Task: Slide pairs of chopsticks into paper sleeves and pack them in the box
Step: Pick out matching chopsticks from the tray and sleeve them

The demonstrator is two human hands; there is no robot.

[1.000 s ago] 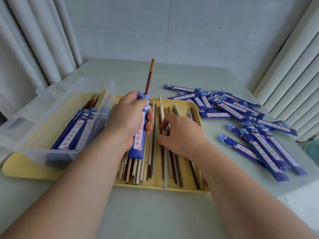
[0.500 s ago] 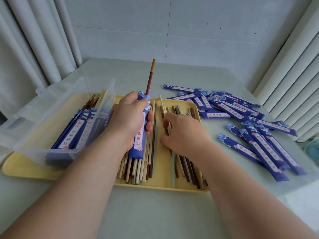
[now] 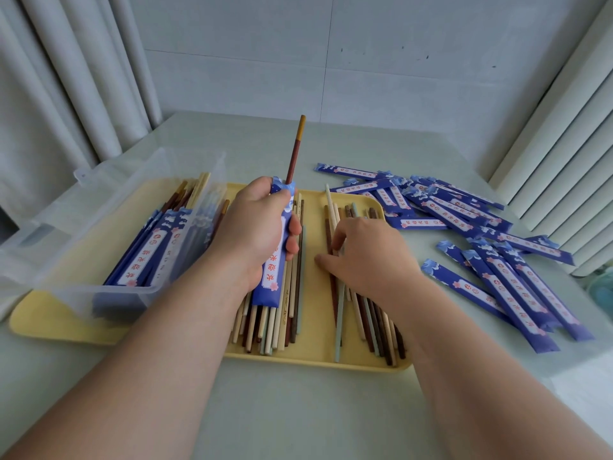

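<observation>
Your left hand (image 3: 255, 227) is gripping a sleeve (image 3: 272, 270), your spread right hand (image 3: 368, 257) touching chopsticks (image 3: 374, 323) in the tray (image 3: 315, 353) beside the box (image 3: 66, 247) of sleeved pairs (image 3: 146, 257).

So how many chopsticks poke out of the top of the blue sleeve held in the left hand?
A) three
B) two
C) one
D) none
C: a single brown, yellow-tipped chopstick sticks out of the sleeve that the left hand grips.
</observation>
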